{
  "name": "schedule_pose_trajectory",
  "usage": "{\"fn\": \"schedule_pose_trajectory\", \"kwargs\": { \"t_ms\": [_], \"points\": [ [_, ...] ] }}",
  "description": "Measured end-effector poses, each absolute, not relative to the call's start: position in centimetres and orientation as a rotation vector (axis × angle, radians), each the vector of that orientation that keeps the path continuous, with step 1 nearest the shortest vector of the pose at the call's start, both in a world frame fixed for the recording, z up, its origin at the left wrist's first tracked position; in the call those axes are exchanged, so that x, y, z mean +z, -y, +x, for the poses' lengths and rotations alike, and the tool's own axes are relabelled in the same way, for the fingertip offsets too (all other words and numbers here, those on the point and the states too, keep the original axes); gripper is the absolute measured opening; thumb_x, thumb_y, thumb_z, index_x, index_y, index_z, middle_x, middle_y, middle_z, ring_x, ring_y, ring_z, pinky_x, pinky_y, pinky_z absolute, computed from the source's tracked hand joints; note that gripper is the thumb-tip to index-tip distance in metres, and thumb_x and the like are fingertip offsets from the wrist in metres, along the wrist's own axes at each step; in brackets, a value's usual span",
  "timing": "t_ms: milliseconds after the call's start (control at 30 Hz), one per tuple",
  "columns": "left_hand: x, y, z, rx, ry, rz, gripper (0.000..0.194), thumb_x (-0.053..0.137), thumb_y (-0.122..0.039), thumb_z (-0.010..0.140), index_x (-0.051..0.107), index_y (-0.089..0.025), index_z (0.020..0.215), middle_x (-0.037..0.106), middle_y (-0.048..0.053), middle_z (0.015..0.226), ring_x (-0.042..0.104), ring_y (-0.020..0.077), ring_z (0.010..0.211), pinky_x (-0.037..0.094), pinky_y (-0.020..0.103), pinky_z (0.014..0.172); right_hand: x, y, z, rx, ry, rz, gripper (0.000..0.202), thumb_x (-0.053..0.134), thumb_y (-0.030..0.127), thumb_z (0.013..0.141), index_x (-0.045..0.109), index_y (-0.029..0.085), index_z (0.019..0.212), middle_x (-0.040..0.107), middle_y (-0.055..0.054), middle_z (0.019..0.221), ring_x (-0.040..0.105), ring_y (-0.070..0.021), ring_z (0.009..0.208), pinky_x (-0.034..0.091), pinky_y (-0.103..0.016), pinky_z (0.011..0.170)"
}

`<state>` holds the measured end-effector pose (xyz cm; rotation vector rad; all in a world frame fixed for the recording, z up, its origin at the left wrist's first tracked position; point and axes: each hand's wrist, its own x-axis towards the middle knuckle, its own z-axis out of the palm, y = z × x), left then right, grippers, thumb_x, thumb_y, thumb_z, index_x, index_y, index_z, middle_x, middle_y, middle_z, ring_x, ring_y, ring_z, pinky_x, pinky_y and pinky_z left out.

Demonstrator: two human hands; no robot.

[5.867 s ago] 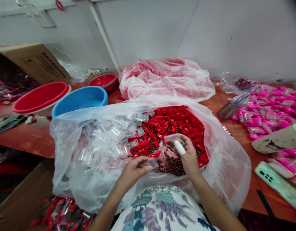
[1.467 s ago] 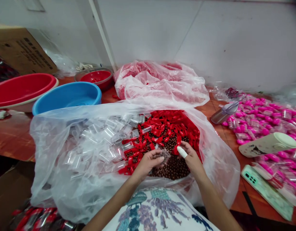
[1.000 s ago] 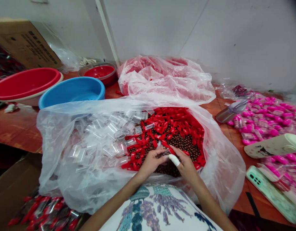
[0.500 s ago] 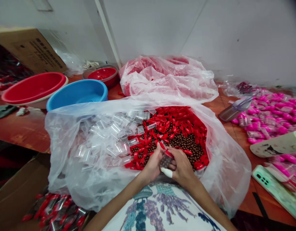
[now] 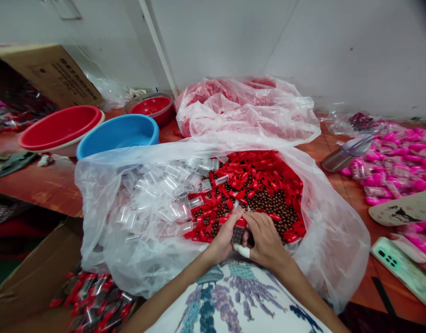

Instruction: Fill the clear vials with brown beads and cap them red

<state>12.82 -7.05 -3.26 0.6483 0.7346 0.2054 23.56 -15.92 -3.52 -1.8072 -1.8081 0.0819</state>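
A clear container with dark balls inside and a red cap at its top is held between both hands. My left hand grips its left side, and my right hand closes round its right side, a white covering on one digit. Beneath them an open plastic bag holds brown balls, red caps and, on the left, clear empty containers.
Blue basin and red basin stand at the back left, near a cardboard box. Another bag lies behind. Pink pieces, a bottle and a phone are right. Filled red-capped containers lie lower left.
The red cap, tilted above the container before, now sits across its top, with my fingers closer together over it. The whole view has shifted slightly, so things appear further right.
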Motion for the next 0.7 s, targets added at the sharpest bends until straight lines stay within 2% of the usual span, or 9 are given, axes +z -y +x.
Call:
{"fn": "schedule_pose_trajectory", "kwargs": {
  "t_ms": [133, 267, 367, 433, 500, 600, 700],
  "points": [
    [-3.9, 7.7, 13.0, 0.216, -0.794, 0.610, 0.046, 0.047, -0.058, 0.076, 0.053, -0.015, 0.062, 0.047, -0.002, 0.042, 0.039, 0.0074, 0.035, 0.031, 0.020, 0.040, -3.2, 15.7, 23.6, 0.035, 1.852, -1.763, 0.062, 0.057, 0.029, 0.067, 0.043, 0.011, 0.125, 0.055, -0.016, 0.116, 0.047, -0.0294, 0.109, 0.031, -0.048, 0.097],
    [-4.0, 8.1, 12.9, 0.258, -0.754, 0.684, 0.045, 0.043, -0.055, 0.079, 0.058, -0.015, 0.092, 0.043, -0.006, 0.043, 0.035, 0.0073, 0.035, 0.028, 0.019, 0.038, -3.5, 15.7, 23.6, -0.005, 1.862, -1.732, 0.056, 0.056, 0.027, 0.067, 0.048, 0.013, 0.120, 0.058, -0.014, 0.112, 0.050, -0.0284, 0.106, 0.033, -0.047, 0.096],
    [-3.4, 7.2, 12.1, 0.201, -0.754, 0.925, 0.054, 0.032, -0.058, 0.084, 0.058, -0.014, 0.102, 0.050, -0.002, 0.049, 0.043, 0.0111, 0.040, 0.036, 0.023, 0.043, -4.0, 15.9, 23.4, 0.044, 1.822, -1.778, 0.058, 0.059, 0.033, 0.068, 0.047, 0.015, 0.122, 0.058, -0.014, 0.114, 0.050, -0.0290, 0.107, 0.033, -0.048, 0.096],
    [-2.8, 5.5, 11.1, 0.217, -0.780, 1.176, 0.052, 0.031, -0.056, 0.085, 0.060, -0.015, 0.102, 0.059, 0.002, 0.061, 0.052, 0.0143, 0.052, 0.043, 0.026, 0.053, -4.5, 15.9, 23.3, 0.111, 1.797, -1.820, 0.060, 0.061, 0.039, 0.069, 0.046, 0.016, 0.123, 0.057, -0.014, 0.116, 0.050, -0.0294, 0.107, 0.035, -0.048, 0.095],
    [-2.1, 2.9, 10.0, 0.358, -0.862, 1.531, 0.043, 0.036, -0.050, 0.087, 0.061, -0.018, 0.101, 0.063, 0.005, 0.079, 0.057, 0.0165, 0.070, 0.044, 0.029, 0.069, -5.2, 15.7, 23.1, 0.169, 1.801, -1.839, 0.063, 0.063, 0.042, 0.071, 0.045, 0.017, 0.126, 0.055, -0.014, 0.118, 0.048, -0.0291, 0.110, 0.037, -0.046, 0.094],
    [-1.5, -1.9, 8.5, 0.564, -1.100, 2.077, 0.030, 0.042, -0.033, 0.088, 0.059, -0.020, 0.108, 0.059, 0.007, 0.102, 0.054, 0.0199, 0.090, 0.041, 0.033, 0.084, -6.0, 15.3, 22.5, 0.232, 1.881, -1.837, 0.072, 0.065, 0.045, 0.071, 0.039, 0.020, 0.133, 0.052, -0.013, 0.123, 0.045, -0.0298, 0.114, 0.037, -0.047, 0.096],
    [-2.2, -6.2, 7.9, 0.452, -1.110, 2.498, 0.041, 0.041, -0.007, 0.080, 0.058, -0.021, 0.114, 0.056, 0.009, 0.114, 0.049, 0.0227, 0.099, 0.039, 0.038, 0.089, -6.0, 15.1, 21.7, 0.267, 1.958, -1.819, 0.081, 0.066, 0.045, 0.071, 0.032, 0.019, 0.139, 0.048, -0.014, 0.129, 0.039, -0.0321, 0.120, 0.032, -0.050, 0.101]
  ]
}}
